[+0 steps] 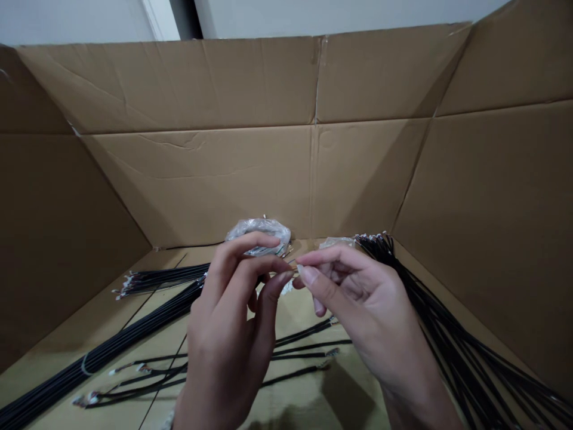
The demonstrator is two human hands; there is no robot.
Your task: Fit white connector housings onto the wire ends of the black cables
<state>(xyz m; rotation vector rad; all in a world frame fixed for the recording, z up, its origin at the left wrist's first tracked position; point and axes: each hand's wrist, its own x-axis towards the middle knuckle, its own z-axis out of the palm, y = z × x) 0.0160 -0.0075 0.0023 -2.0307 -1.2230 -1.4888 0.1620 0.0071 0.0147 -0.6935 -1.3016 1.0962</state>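
L hand (228,316): fingers curled; small clear plastic bag (262,233) gripped at fingertips.
R hand (353,298): tiny part pinched betw. thumb & forefinger, too small to ID.
Around: black cables (452,334) laid on cardboard box (250,161) floor.
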